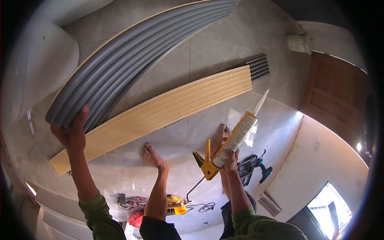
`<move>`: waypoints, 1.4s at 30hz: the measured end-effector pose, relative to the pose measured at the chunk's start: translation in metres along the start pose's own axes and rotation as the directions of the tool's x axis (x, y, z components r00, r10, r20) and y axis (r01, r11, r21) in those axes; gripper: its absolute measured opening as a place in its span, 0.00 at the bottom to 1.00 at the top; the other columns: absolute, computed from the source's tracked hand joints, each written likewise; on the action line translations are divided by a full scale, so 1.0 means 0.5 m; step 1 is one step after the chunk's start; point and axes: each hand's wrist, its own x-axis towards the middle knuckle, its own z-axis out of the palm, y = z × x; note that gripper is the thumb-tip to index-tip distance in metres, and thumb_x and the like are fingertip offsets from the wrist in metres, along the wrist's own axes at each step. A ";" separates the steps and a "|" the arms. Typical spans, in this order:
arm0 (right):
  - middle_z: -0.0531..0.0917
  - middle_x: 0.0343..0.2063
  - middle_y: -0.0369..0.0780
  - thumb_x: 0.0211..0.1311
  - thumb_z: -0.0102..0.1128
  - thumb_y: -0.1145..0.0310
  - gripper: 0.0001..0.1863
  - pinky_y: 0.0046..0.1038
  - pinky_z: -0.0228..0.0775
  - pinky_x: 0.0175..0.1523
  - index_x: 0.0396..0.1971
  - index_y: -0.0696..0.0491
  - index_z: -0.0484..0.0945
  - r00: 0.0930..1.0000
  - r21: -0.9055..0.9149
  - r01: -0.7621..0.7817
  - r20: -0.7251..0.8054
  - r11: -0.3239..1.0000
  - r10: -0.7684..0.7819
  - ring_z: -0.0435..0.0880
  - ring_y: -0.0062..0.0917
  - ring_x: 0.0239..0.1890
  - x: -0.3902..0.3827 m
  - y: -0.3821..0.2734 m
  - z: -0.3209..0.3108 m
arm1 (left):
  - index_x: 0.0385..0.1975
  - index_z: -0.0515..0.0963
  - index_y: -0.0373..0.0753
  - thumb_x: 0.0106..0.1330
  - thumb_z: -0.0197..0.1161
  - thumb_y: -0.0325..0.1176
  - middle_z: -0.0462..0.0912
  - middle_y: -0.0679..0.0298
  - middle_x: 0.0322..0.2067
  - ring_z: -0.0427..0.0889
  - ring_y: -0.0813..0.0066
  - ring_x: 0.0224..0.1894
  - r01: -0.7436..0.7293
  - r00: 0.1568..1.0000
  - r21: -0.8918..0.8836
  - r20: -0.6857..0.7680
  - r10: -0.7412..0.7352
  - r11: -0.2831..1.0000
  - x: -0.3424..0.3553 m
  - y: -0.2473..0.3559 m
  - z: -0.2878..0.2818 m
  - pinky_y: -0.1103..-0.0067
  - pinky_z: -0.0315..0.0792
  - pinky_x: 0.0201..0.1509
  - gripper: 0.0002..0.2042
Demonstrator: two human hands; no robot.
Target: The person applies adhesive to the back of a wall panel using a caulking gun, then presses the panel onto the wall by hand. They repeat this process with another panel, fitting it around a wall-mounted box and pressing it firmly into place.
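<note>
My left hand (72, 132) is closed on the left end of a long grey fluted panel (140, 52), which arches across the upper left above the floor. My right hand (231, 160) grips a yellow caulking gun (209, 166) holding a white sealant tube (237, 138), its nozzle pointing up and away from me. A wooden plank (156, 112) with thin squiggly lines on its face lies below the grey panel, on top of more grey fluted panelling (260, 66) that shows at its right end. My bare feet stand on the tiles near the plank.
A drill (265, 172) and a black toolbox (247, 172) lie right on the tiled floor (168, 60). Coiled cables (129, 203), yellow tools (180, 209) and a red bag (136, 219) are behind my feet. A wooden door (328, 90) stands right; white curved fixtures (52, 68) line the left.
</note>
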 end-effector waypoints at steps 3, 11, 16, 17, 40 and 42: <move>0.73 0.34 0.41 0.49 0.64 0.58 0.30 0.32 0.78 0.25 0.47 0.61 0.66 1.000 0.040 -0.014 0.026 0.999 0.013 0.80 0.31 0.21 0.005 -0.007 0.011 | 0.39 0.77 0.31 0.48 0.75 0.25 0.81 0.61 0.39 0.79 0.72 0.39 -0.138 0.988 0.086 0.081 0.131 0.987 -0.033 0.061 0.011 0.76 0.73 0.47 0.18; 0.75 0.35 0.40 0.48 0.65 0.57 0.34 0.29 0.79 0.24 0.51 0.62 0.64 0.996 0.079 0.057 0.069 0.995 -0.062 0.81 0.29 0.20 0.013 -0.012 0.024 | 0.40 0.76 0.25 0.62 0.60 0.25 0.81 0.44 0.43 0.76 0.51 0.56 -0.476 0.800 0.115 0.469 0.375 0.872 -0.077 0.131 -0.026 0.63 0.71 0.60 0.10; 0.74 0.36 0.40 0.48 0.66 0.58 0.34 0.29 0.80 0.24 0.51 0.62 0.63 0.992 0.134 0.071 0.089 0.988 -0.084 0.81 0.28 0.19 0.020 -0.024 0.043 | 0.45 0.77 0.25 0.71 0.41 0.50 0.80 0.47 0.46 0.75 0.48 0.56 -0.443 0.605 -0.197 0.654 0.454 0.875 -0.019 0.083 -0.011 0.58 0.68 0.62 0.29; 0.74 0.36 0.40 0.48 0.66 0.58 0.34 0.29 0.80 0.24 0.51 0.62 0.63 0.992 0.132 0.077 0.088 0.988 -0.089 0.81 0.28 0.19 0.022 -0.029 0.048 | 0.44 0.77 0.26 0.70 0.45 0.48 0.81 0.50 0.46 0.76 0.49 0.55 -0.530 0.553 -0.215 0.646 0.527 0.820 -0.012 0.074 -0.004 0.58 0.68 0.62 0.26; 0.80 0.40 0.53 0.51 0.65 0.58 0.32 0.42 0.73 0.47 0.55 0.55 0.65 0.806 -0.746 0.507 0.588 -0.432 -0.069 0.80 0.47 0.44 0.810 -0.332 0.098 | 0.68 0.55 0.58 0.61 0.56 0.27 0.57 0.75 0.68 0.58 0.67 0.68 -0.629 0.772 0.699 0.615 -0.162 -0.342 0.062 -0.425 -0.023 0.54 0.54 0.67 0.34; 0.80 0.40 0.53 0.52 0.65 0.58 0.32 0.43 0.73 0.46 0.54 0.55 0.65 0.796 -0.755 0.565 0.604 -0.332 -0.018 0.80 0.47 0.43 0.867 -0.242 0.115 | 0.63 0.64 0.53 0.64 0.53 0.26 0.69 0.67 0.61 0.67 0.65 0.63 -0.671 0.712 0.721 0.692 0.120 -0.173 0.054 -0.403 -0.065 0.57 0.60 0.63 0.26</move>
